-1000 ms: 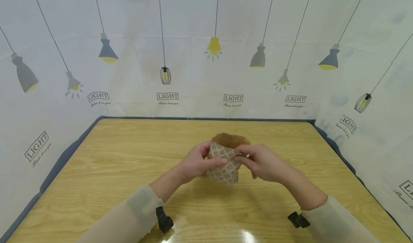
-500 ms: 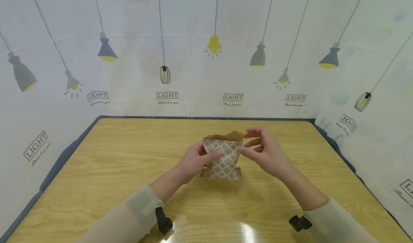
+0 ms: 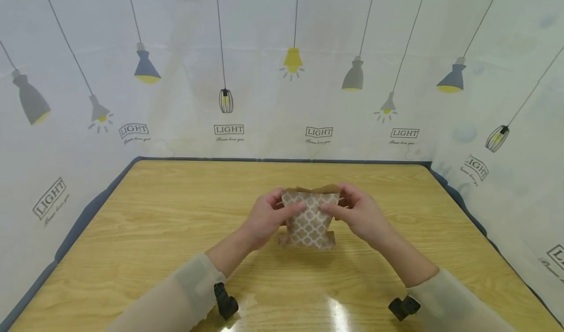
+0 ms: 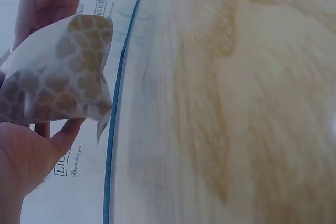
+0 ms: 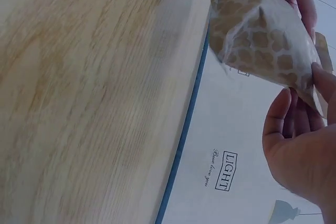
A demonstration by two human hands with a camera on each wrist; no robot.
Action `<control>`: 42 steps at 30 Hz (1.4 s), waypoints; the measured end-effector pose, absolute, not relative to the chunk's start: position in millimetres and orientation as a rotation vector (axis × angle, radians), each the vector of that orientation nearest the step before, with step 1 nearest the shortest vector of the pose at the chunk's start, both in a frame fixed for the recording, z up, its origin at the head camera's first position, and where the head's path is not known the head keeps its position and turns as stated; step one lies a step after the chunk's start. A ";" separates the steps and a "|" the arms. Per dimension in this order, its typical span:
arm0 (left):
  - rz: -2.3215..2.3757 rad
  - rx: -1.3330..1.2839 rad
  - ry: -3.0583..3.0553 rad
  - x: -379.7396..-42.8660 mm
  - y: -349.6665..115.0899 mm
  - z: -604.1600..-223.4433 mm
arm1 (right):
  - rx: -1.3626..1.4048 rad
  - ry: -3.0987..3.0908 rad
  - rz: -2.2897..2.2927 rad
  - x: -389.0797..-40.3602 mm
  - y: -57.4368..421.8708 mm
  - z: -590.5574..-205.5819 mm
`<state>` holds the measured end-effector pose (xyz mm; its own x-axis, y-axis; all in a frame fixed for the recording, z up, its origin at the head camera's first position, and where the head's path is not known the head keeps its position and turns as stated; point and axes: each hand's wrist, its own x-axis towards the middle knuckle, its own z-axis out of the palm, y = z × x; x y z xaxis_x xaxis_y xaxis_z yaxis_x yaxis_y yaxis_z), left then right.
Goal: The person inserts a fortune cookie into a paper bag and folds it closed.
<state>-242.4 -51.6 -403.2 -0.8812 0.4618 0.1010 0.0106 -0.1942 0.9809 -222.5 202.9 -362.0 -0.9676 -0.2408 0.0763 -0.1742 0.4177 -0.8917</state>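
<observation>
A small brown paper bag (image 3: 310, 226) with a white lattice pattern is held up above the table, its ragged top edge facing up. My left hand (image 3: 266, 219) grips its left side near the top, thumb on the front and fingers behind. On the opposite side my right hand (image 3: 363, 217) pinches the upper edge in the same way. The bag (image 4: 63, 77) bulges in the left wrist view, with its bottom corners sticking out. In the right wrist view the fingers of the right hand (image 5: 299, 156) curl behind the bag (image 5: 262, 35). Its inside is hidden.
The wooden table (image 3: 176, 200) has a dark blue edging along its back and sides. A white cloth wall (image 3: 264, 87) printed with hanging lamps and "LIGHT" signs encloses it. A black wrist camera mount (image 3: 225, 301) is on the left sleeve, another (image 3: 403, 307) by the right.
The bag, at first tilted, now faces me squarely. My right hand let go of its right edge, opened, then took hold of the upper right side again. The left hand kept its grip.
</observation>
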 end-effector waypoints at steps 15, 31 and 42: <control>2.119 0.572 1.985 -244.1 -53.3 -398.7 | -0.374 2.484 -1.786 -225.2 206.4 -361.4; 2.123 0.607 2.012 -246.8 -60.4 -399.1 | -0.368 2.502 -1.771 -224.4 212.6 -363.0; 2.073 0.669 2.079 -246.0 -65.1 -392.2 | -0.452 2.359 -1.850 -224.3 214.5 -363.5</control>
